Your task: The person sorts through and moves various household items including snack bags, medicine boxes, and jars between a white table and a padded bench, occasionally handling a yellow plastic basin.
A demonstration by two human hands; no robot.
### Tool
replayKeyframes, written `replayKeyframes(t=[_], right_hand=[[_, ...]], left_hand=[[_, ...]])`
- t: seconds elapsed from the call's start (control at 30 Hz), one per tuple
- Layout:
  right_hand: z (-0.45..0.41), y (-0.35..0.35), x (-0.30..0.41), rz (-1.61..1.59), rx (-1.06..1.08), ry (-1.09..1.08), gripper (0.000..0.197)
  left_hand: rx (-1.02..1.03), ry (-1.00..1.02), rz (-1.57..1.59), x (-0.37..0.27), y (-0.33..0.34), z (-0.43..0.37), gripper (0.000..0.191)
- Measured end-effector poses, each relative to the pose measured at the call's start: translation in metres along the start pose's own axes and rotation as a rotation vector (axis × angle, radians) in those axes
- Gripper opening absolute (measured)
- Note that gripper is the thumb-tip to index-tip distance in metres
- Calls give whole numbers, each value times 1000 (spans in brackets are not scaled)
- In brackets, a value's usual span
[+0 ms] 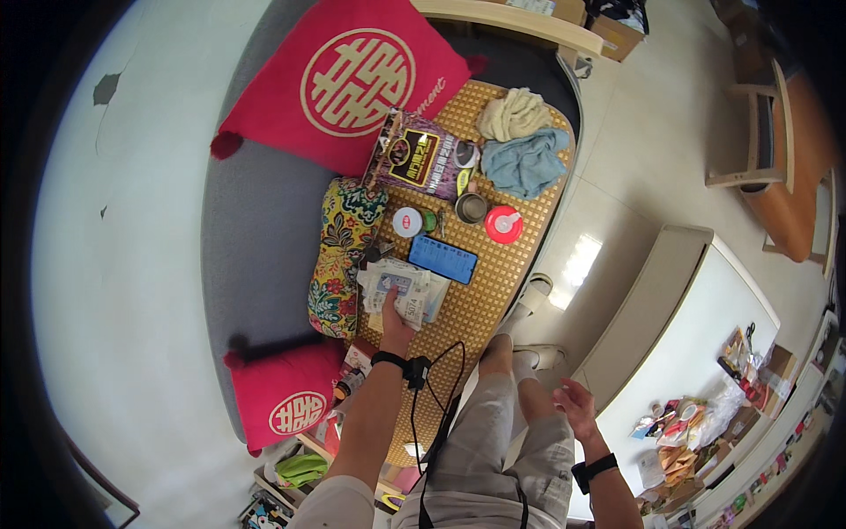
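Observation:
My left hand grips a stack of papers and a card over a woven mat, its thumb on top. Just beyond that stack lies a smartphone with a lit blue screen. Past the phone are a white-lidded jar, a small green container, a metal cup and a red-lidded container. My right hand hangs near my right knee with its fingers apart and nothing in it. Black straps are on both wrists, and a black cable runs down from the left one.
A purple printed package, a cream cloth and a blue cloth lie at the mat's far end. A floral cushion and red pillows line the left. A white cabinet stands at the right.

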State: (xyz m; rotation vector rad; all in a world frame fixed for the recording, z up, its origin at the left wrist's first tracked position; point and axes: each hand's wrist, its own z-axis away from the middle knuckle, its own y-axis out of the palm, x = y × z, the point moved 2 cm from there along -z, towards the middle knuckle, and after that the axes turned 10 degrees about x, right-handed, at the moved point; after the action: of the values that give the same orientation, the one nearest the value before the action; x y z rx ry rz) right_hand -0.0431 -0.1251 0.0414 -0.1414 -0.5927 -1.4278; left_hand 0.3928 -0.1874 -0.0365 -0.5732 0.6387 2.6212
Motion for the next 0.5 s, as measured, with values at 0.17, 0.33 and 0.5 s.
replayKeyframes(t=[0.17, 0.33, 0.5], right_hand=[[13, -13, -21, -41, -35, -35, 46], [20, -7, -37, -93, -67, -72, 47], [50, -31, -42, -229, -190, -85, 46]], left_hand=[[9, -34, -25, 8, -8, 3, 41], [-85, -17, -211, -20, -48, 20, 48], [146, 222, -1872, -19, -11, 62, 70]])
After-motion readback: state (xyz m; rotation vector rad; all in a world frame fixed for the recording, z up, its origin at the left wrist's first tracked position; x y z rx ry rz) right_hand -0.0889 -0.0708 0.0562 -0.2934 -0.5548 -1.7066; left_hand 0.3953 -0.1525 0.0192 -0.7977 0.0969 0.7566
